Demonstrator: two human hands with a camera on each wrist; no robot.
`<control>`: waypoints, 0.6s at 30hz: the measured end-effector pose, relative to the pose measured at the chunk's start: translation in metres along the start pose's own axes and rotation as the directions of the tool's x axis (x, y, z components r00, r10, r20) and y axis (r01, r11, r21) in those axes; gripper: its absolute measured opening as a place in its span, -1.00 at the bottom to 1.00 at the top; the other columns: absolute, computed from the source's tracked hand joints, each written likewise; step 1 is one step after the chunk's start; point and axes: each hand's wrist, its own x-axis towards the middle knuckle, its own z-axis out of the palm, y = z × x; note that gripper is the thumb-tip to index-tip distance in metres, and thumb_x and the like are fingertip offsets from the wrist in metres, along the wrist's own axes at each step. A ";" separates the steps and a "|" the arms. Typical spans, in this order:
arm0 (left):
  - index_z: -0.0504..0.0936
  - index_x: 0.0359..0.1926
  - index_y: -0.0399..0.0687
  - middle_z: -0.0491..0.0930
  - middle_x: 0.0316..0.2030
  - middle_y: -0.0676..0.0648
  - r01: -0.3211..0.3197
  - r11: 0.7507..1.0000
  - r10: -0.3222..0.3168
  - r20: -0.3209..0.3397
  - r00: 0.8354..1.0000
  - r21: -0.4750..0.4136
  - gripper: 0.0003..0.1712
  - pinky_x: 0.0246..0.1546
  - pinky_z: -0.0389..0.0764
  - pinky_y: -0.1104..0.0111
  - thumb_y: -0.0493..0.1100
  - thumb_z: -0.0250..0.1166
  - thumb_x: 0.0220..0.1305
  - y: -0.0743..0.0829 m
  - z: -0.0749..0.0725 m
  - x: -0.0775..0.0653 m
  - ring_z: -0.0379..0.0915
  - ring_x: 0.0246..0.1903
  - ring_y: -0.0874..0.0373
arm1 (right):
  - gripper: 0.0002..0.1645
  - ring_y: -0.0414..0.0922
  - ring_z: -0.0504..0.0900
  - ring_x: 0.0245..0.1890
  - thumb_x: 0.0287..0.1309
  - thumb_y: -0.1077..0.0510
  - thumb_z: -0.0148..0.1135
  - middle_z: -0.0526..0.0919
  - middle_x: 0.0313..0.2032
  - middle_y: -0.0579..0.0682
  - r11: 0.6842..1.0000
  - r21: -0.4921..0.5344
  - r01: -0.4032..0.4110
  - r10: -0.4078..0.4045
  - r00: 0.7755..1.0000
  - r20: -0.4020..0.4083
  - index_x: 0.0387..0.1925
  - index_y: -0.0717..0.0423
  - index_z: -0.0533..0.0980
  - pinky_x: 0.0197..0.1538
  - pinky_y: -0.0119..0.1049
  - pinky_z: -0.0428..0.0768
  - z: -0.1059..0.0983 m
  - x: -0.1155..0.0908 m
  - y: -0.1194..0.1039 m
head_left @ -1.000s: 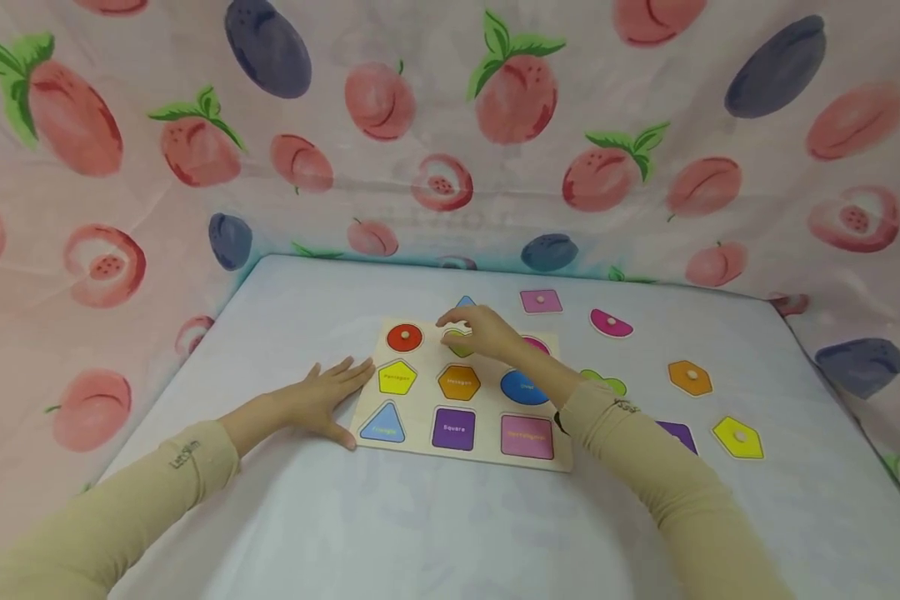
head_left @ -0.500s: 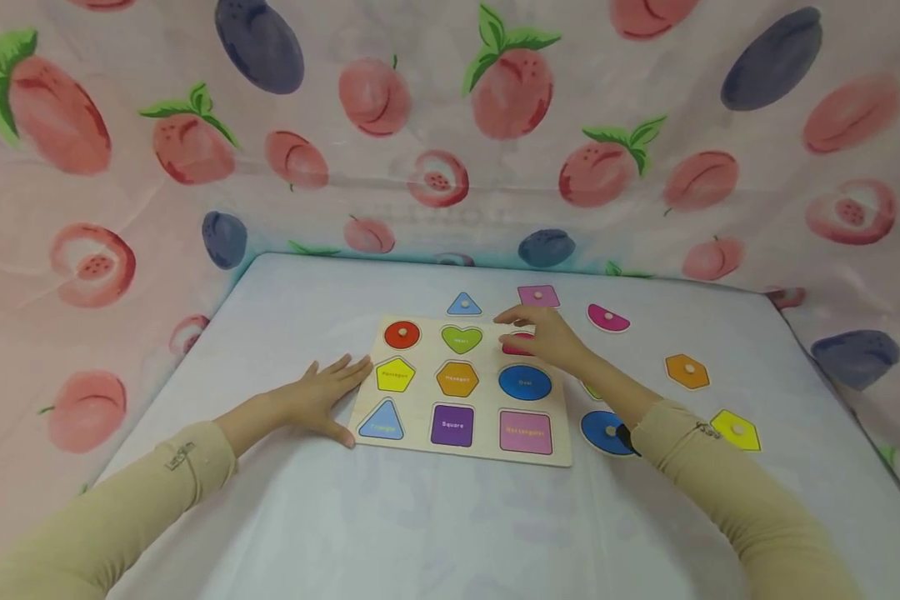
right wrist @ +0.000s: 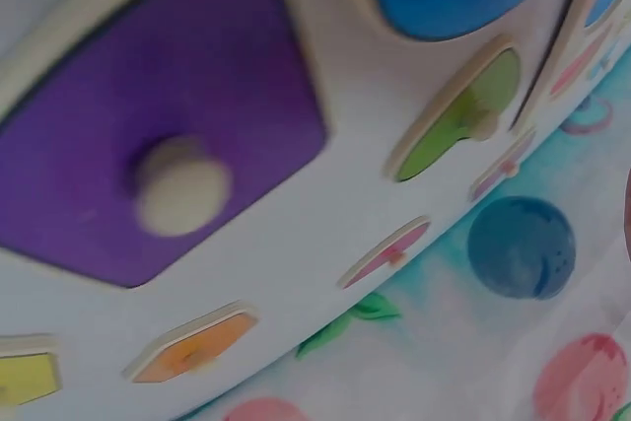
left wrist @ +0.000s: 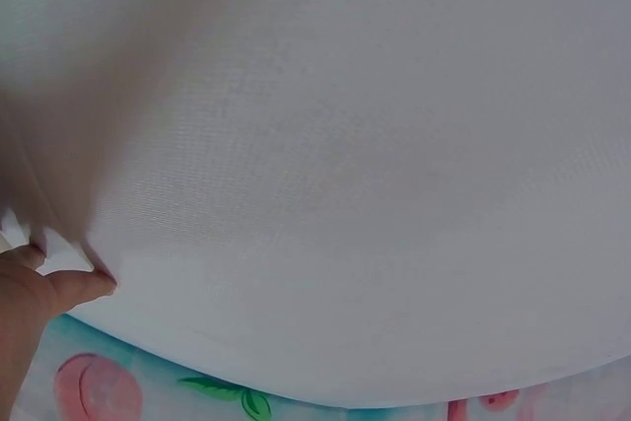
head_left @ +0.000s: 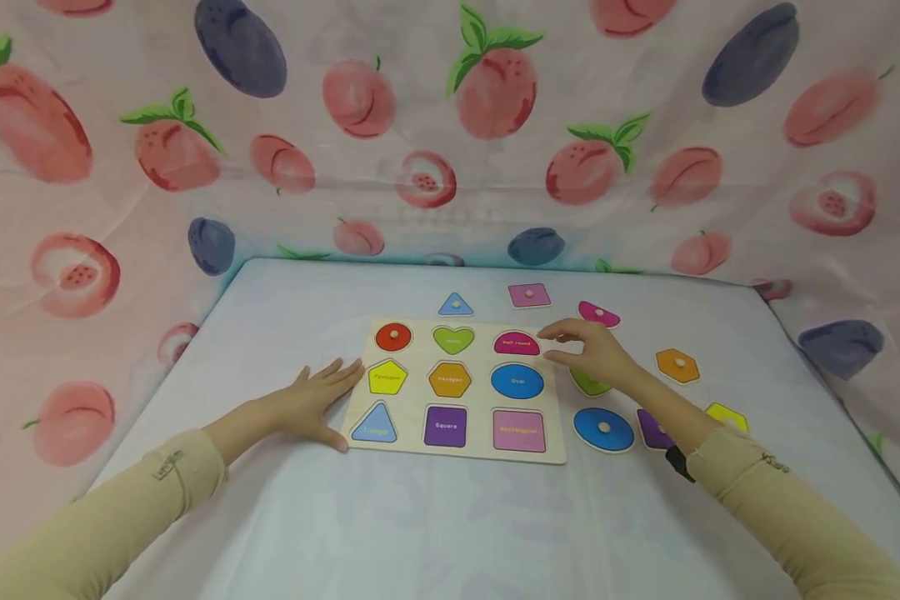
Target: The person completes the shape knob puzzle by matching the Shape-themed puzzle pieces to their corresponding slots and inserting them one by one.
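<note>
A pale wooden puzzle board [head_left: 408,440] lies on the white table, printed with coloured shapes. In its far left recess sits a red circle piece [head_left: 387,342] with a knob. My left hand [head_left: 307,406] rests spread on the table, fingertips at the board's left edge; two digits of that hand [left wrist: 35,293] show in the left wrist view. Over the board's right edge, beside the half round recess, my right hand [head_left: 596,352] hangs with fingers loosely bent and nothing held. Beneath it lies the green heart piece [head_left: 588,384], partly hidden. The right wrist view shows no fingers.
Right of the board lie a blue oval [head_left: 591,433], a purple square [right wrist: 237,36], an orange hexagon [head_left: 667,363] and a yellow pentagon [head_left: 720,412]. Behind it are a blue triangle [head_left: 446,309], a pink rectangle [head_left: 520,297] and a magenta half round [head_left: 591,310]. A fruit-print curtain [head_left: 292,225] borders the table.
My right hand has moved right, from over the board's heart recess past the half round recess to the right edge. The left hand has stayed at the board's left edge.
</note>
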 end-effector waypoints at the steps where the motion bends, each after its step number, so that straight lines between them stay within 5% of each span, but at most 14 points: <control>1: -0.11 0.48 -0.11 -0.17 0.49 -0.13 0.003 1.000 -0.003 -0.001 1.000 0.000 0.44 0.26 -0.25 -0.39 0.43 0.41 -0.29 0.000 0.000 0.000 -0.35 0.46 -0.23 | -0.63 0.13 0.57 0.01 0.06 0.26 0.33 0.64 -0.06 0.20 1.000 -0.004 0.007 -0.007 1.000 -0.005 -0.05 0.24 0.56 0.09 0.10 0.54 -0.002 -0.003 0.003; 18: -0.08 0.47 -0.13 -0.12 0.48 -0.17 -0.021 1.000 0.021 -0.034 0.999 -0.007 0.43 0.24 -0.24 -0.40 0.43 0.41 -0.30 0.000 0.002 -0.003 -0.30 0.45 -0.27 | -0.71 0.18 0.53 0.05 0.06 0.25 0.34 0.63 -0.05 0.22 0.996 -0.065 -0.053 0.047 0.994 -0.099 -0.13 0.22 0.59 0.10 0.17 0.50 -0.018 -0.053 0.048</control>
